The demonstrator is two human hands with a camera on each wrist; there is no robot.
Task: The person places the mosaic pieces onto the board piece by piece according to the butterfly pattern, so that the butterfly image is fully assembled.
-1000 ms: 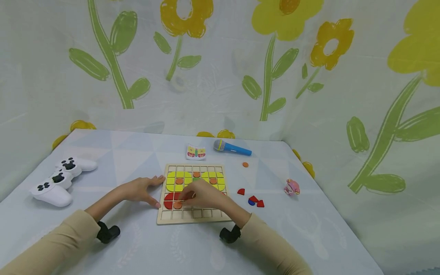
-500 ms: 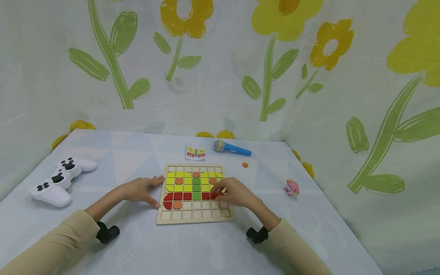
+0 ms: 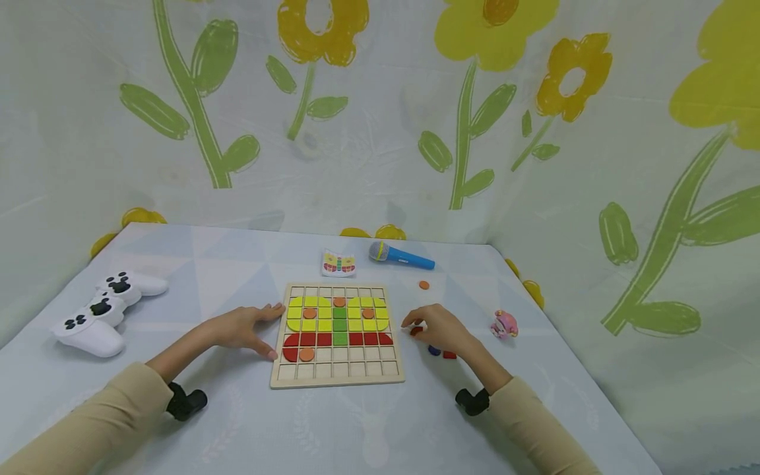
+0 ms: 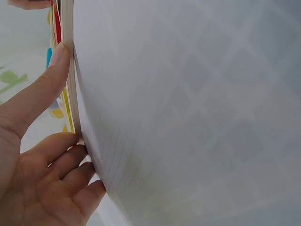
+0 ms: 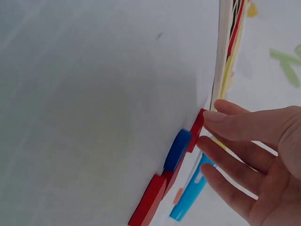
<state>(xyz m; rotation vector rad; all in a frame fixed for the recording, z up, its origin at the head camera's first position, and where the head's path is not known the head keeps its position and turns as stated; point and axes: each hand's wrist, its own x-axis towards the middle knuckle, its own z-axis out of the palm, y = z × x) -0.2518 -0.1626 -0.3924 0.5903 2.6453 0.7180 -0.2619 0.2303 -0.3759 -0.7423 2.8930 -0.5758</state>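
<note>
A light wooden grid board [image 3: 341, 375] lies on the table, bearing yellow, green, orange and red flat pieces. At its left edge is my left hand [image 3: 242, 326], thumb and fingers spread and touching the side; the left wrist view shows the thumb [image 4: 59, 56] on that edge. Right of the board, my right hand [image 3: 442, 328] reaches over a loose red piece [image 5: 196, 130], its thumb tip at the top of it. Whether the thumb and finger grip it is not plain; the fingers look loosely bent. Beside it lie a blue piece [image 5: 178, 150] and another red piece [image 5: 148, 201].
Behind the board are a small pattern card [image 3: 339, 264] and a blue microphone [image 3: 406, 256]. An orange disc [image 3: 424, 285] lies to the right, with a pink figurine [image 3: 505, 324] farther right. A white game controller [image 3: 109, 310] sits at the left.
My right hand has moved right, off the board and over the loose pieces. The red row on the board's right side is now uncovered. My left hand stays at the board's edge.
</note>
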